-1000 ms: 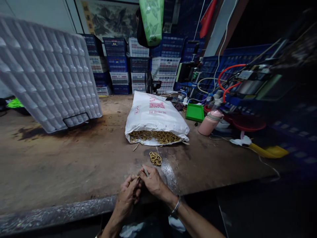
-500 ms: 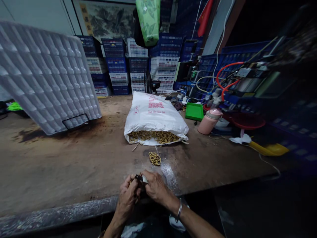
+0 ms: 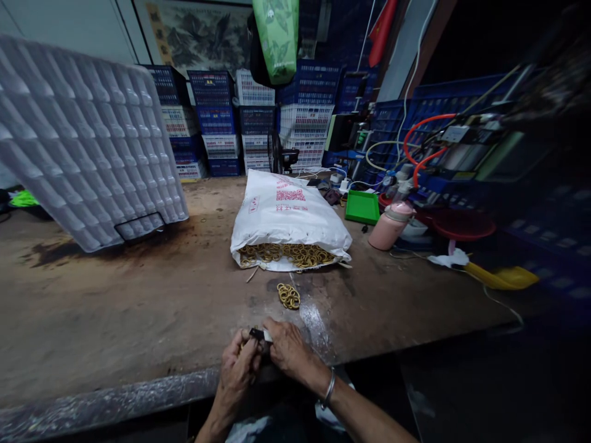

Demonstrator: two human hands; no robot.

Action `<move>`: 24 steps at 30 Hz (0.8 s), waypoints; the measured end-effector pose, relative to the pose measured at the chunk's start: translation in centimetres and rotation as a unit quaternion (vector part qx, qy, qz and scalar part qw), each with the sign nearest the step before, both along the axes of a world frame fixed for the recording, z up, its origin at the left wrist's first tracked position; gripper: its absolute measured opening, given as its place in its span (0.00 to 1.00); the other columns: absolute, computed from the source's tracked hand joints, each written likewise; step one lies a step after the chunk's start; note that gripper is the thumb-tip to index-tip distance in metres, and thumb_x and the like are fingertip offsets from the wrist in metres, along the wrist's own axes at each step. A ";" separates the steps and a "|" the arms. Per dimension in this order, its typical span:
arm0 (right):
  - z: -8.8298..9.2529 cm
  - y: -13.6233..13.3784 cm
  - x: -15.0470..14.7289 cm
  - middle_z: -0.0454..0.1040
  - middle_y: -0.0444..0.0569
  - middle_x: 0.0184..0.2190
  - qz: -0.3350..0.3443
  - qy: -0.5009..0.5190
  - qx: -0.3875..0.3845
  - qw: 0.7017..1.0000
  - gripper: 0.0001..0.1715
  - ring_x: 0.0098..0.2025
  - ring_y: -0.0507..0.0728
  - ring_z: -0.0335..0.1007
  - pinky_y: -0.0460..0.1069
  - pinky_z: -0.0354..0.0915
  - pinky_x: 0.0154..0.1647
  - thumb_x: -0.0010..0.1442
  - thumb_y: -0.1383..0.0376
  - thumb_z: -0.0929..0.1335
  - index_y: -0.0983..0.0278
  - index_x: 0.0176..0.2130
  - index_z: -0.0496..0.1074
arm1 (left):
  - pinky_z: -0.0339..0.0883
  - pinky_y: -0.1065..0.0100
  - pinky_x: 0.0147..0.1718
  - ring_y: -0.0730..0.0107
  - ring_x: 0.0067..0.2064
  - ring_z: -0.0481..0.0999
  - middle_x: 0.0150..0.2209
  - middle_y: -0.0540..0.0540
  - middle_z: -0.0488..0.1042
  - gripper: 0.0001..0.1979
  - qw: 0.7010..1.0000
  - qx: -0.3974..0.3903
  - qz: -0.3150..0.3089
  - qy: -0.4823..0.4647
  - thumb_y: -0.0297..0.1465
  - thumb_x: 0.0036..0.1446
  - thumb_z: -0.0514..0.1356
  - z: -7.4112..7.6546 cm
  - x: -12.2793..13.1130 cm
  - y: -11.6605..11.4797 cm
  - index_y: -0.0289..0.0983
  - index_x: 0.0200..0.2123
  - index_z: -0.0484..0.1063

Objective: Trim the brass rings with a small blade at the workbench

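Observation:
My left hand (image 3: 239, 367) and my right hand (image 3: 287, 351) meet at the near edge of the worn workbench (image 3: 138, 307). Both pinch a small dark tool with a pale tip (image 3: 259, 335) between their fingertips. Something brass-coloured shows inside the left fingers, too small to make out. A small pile of brass rings (image 3: 289, 296) lies just beyond the hands. Behind it a white sack (image 3: 286, 215) lies on its side, its open mouth full of brass rings (image 3: 286, 253).
A white moulded tray (image 3: 87, 141) leans at the left. A green tray (image 3: 363, 207), a pink bottle (image 3: 390, 226), a red bowl (image 3: 464, 225) and a yellow scoop (image 3: 501, 278) stand at the right by hoses and machinery. Stacked blue and white crates (image 3: 258, 123) line the back.
The hands drew slightly nearer to the bench edge. The small tool turned from pointing up-right to lying flatter between both hands. The ring pile and sack stayed put.

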State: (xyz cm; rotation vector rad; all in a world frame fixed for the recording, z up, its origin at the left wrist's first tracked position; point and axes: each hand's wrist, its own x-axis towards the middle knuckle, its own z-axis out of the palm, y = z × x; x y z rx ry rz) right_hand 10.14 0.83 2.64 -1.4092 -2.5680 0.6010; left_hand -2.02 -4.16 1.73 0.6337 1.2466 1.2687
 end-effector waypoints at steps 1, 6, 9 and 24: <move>-0.3 0.0 -0.1 0.73 0.49 0.30 -0.006 -0.006 0.002 1.000 0.19 0.31 0.55 0.67 0.46 0.51 0.28 0.47 0.74 0.58 0.64 0.40 0.64 | 0.45 0.79 0.13 0.84 0.15 0.53 0.16 0.58 0.60 0.17 1.000 -0.007 -0.004 -0.015 0.44 0.42 0.62 0.1 0.0 -0.2 0.38 0.25 0.61; -1.1 0.8 0.0 0.73 0.50 0.29 -0.041 -0.024 0.016 0.999 0.16 0.29 0.55 0.67 0.47 0.50 0.27 0.49 0.73 0.58 0.64 0.39 0.64 | 0.47 0.80 0.14 0.85 0.15 0.54 0.17 0.57 0.62 0.18 0.997 -0.056 -0.027 -0.046 0.44 0.39 0.64 1.5 0.4 -2.0 0.37 0.22 0.61; -0.8 1.7 0.6 0.72 0.49 0.29 -0.059 -0.009 0.027 0.998 0.16 0.29 0.54 0.67 0.46 0.52 0.27 0.49 0.74 0.59 0.64 0.38 0.65 | 0.45 0.80 0.12 0.87 0.14 0.52 0.19 0.56 0.65 0.19 0.992 -0.077 -0.034 -0.090 0.44 0.38 0.64 2.2 0.8 -2.4 0.37 0.22 0.62; -7.0 8.5 2.8 0.70 0.55 0.43 -0.153 0.015 0.141 0.978 0.21 0.34 0.60 0.72 0.52 0.65 0.32 0.56 0.62 0.57 0.58 0.47 0.66 | 0.65 0.69 0.21 0.70 0.28 0.71 0.29 0.46 0.72 0.16 0.989 -0.075 -0.065 -0.108 0.42 0.51 0.56 -2.6 -5.0 1.7 0.36 0.36 0.69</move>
